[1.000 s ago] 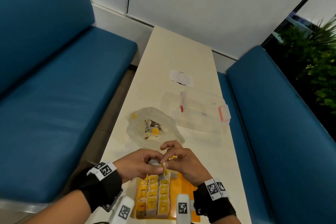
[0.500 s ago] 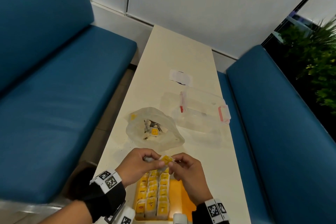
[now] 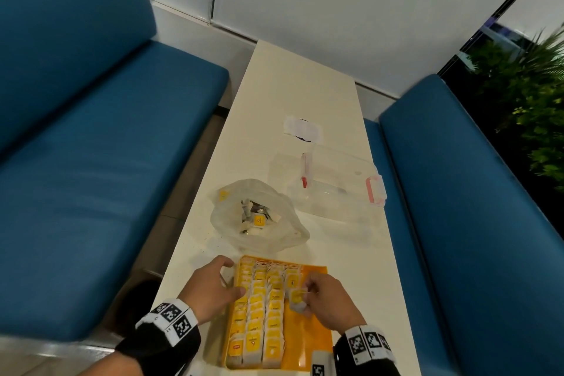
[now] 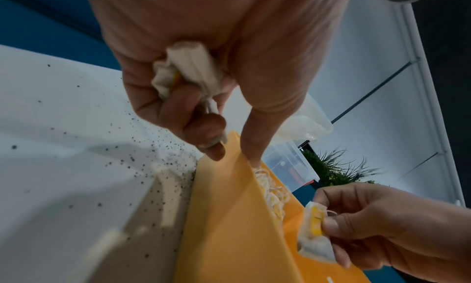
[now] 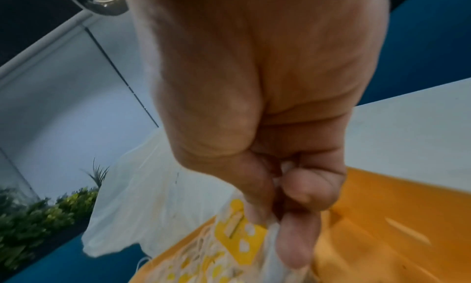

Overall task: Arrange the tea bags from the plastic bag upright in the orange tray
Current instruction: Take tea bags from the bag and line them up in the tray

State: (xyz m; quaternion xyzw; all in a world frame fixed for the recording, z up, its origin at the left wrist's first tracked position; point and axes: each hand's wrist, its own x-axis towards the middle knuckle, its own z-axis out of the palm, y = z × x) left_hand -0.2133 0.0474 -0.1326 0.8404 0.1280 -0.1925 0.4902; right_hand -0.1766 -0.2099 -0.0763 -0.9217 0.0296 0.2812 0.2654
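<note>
Tea bags [image 3: 259, 302] stand upright in three packed rows along the left part of the orange tray [image 3: 317, 342], yellow tags facing up, with a short fourth row just begun at the far end. The tray sits at the near end of the narrow white table [image 3: 305, 94].

The right hand [image 3: 328, 299] pinches one tea bag [image 3: 296, 301] between thumb and curled fingers, low over the bare orange floor of the tray, just beside the third row. In the right wrist view the thumb presses the bag's yellow tag [image 5: 239, 229] against the fingers, and string trails below.

The left hand [image 3: 213, 287] rests at the tray's left edge. In the left wrist view its fingers are curled round a crumpled spare tea bag [image 4: 188, 69] tucked in the palm, while the thumb reaches over the tray's rim toward the packed bags.

The plastic bag [image 3: 259, 217] lies open just beyond the tray, with a few tea bags loose inside it. A clear lidded box [image 3: 335, 183] stands to its right, and dark specks dot the table beside the tray.
</note>
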